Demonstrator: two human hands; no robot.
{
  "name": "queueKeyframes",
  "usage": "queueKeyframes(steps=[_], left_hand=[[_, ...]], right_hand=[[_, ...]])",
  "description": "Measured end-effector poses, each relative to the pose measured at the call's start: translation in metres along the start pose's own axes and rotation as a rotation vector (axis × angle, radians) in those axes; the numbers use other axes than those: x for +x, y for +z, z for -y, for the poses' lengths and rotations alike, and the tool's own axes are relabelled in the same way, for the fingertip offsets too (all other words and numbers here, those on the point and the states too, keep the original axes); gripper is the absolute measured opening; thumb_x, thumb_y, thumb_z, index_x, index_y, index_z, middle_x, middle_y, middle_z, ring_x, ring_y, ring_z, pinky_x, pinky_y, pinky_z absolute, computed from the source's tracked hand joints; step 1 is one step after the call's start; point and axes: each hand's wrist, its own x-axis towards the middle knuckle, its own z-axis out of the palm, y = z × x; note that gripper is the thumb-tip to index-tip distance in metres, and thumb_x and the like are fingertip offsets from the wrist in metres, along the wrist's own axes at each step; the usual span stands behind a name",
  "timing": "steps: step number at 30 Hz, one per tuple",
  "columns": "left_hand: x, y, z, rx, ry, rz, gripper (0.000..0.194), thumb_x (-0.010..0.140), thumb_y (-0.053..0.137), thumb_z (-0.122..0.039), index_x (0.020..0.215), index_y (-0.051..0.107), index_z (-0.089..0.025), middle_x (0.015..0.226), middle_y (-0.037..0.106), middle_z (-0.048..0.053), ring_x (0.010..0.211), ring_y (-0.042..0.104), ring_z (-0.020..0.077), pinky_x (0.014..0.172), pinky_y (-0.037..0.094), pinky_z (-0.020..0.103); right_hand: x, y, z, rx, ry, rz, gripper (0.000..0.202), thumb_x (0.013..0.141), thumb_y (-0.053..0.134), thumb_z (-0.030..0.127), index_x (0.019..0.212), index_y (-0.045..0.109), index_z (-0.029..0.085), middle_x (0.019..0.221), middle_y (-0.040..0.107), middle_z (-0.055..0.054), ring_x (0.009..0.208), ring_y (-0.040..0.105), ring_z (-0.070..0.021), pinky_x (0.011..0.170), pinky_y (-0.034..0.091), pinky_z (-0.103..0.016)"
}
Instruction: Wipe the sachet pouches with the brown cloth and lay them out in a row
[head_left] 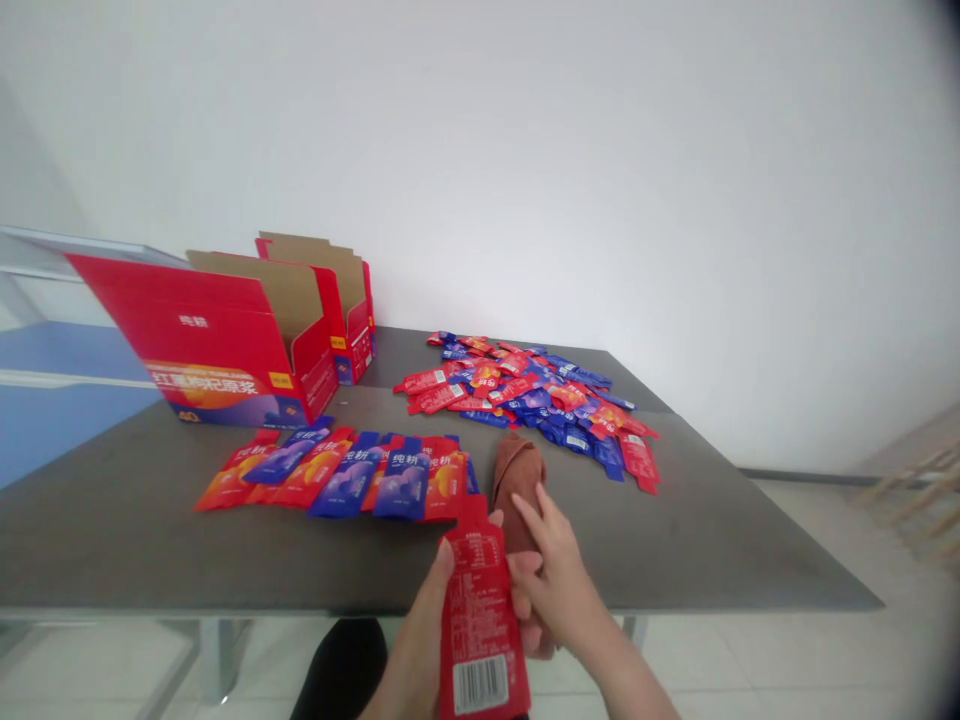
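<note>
A red pouch (480,610), its printed back with a barcode facing up, stands tilted in my left hand (424,625). The thumb lies along its left edge, and the fingers wrap behind to the right side. My right hand (562,570) has its fingers spread over a folded brown cloth (517,475) on the table. Its thumb side comes close to the pouch's right edge; whether they touch I cannot tell. Beyond my left hand is an overlapping row of red and blue pouches (405,480), fronts up.
A loose heap of red and blue pouches (525,385) covers the back middle of the grey table (675,540). At the left stand two open red cartons, a near carton (217,350) and a far carton (356,320). Behind the table is a white wall (562,180).
</note>
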Motion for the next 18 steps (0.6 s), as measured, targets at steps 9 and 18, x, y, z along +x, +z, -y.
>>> queueKeyframes(steps=[9,18], left_hand=[[-0.009,-0.014,-0.008,-0.037,0.004,0.039,0.057,0.087,0.052,-0.061,0.134,0.053,-0.029,0.115,0.07,0.009,0.071,0.064,0.0145,0.065,0.052,0.032],[0.004,-0.017,0.029,0.449,0.029,-0.145,0.072,0.082,0.043,-0.075,0.123,0.065,-0.02,0.087,0.074,0.009,0.086,0.069,0.0263,0.077,0.054,0.036]], right_hand=[[0.001,-0.028,0.006,0.011,0.114,-0.269,0.032,0.092,0.039,0.026,0.116,0.058,0.016,0.119,0.063,-0.014,0.11,0.061,-0.0249,0.093,0.049,-0.042],[-0.047,-0.01,0.039,0.055,0.075,-0.235,0.024,0.077,0.059,0.029,0.094,0.075,0.033,0.098,0.07,-0.005,0.08,0.069,-0.0206,0.06,0.055,-0.027]])
